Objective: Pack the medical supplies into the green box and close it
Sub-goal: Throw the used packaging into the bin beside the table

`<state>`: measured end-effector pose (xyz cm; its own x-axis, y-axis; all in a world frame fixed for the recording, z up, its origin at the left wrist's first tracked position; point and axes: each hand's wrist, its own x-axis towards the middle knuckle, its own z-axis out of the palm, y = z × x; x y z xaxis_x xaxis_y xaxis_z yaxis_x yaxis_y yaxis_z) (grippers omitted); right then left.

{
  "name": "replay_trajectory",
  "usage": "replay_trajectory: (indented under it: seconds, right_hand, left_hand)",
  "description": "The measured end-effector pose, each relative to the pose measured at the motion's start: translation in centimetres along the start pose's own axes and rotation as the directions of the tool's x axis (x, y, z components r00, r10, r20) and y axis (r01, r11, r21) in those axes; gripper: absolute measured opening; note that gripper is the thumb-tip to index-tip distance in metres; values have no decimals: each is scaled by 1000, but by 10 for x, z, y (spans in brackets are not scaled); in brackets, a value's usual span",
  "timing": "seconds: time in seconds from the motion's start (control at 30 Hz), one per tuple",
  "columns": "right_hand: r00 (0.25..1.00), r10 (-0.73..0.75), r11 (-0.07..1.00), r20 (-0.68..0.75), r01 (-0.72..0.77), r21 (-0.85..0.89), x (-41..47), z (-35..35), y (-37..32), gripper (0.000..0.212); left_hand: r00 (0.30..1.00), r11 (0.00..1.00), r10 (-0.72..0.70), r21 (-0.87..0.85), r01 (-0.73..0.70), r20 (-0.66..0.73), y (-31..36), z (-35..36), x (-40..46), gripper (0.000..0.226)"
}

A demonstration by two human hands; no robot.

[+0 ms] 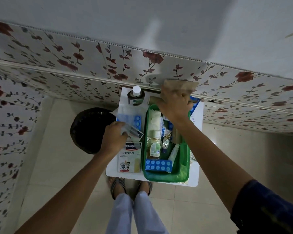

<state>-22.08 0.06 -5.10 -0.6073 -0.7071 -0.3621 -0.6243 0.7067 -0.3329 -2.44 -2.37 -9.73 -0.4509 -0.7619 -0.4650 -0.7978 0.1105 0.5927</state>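
The green box (pixel 183 173) stands open on a small white table (pixel 195 168). Inside lie a blue blister pack (pixel 158 165), a small yellow-green bottle (pixel 154 146), a white tube (pixel 173 152), gauze and foil strips. My right hand (pixel 173 105) is above the box's far end, shut on a brown paper packet (pixel 179 86). My left hand (pixel 114 137) grips a clear plastic sachet (pixel 133 130) to the left of the box. A plaster box (pixel 129 157) lies below that hand. A dark bottle with a white cap (pixel 136 97) stands at the back.
A black bin (pixel 88 130) stands on the floor left of the table. A flower-patterned wall runs right behind the table. A blue-and-white packet (pixel 194 105) lies to the right behind the box. My feet in sandals (pixel 130 186) are under the front edge.
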Motion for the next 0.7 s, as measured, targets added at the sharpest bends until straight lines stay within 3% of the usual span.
replay_trajectory:
  seconds: [0.13, 0.23, 0.37, 0.5, 0.6, 0.7]
  right_hand:
    - [991, -56, 998, -119, 52, -34, -1, -12, 24, 40]
    - [984, -170, 962, -53, 154, -227, 6, -22, 46, 39]
    - [954, -299, 899, -17, 276, -341, 13, -17, 58, 27]
    - [903, -382, 922, -197, 359, -144, 4, -16, 64, 29]
    - [863, -346, 926, -369, 377, 14, -15, -28, 50, 25]
    - [837, -280, 935, -471, 350, 66, -48, -34, 27, 26]
  left_hand:
    - [995, 993, -2, -115, -9, -101, 2, 0, 3, 38]
    - [989, 982, -13, -187, -15, -145, 5, -3, 5, 36]
    - [984, 966, -48, -258, 2, -174, 5, -4, 7, 35]
    - [970, 950, -96, -310, 22, -224, 9, -7, 7, 31]
    - [957, 908, -147, -417, 32, -249, 9, -15, 7, 25]
    - [940, 808, -245, -585, 63, -237, 4, -28, 0, 17]
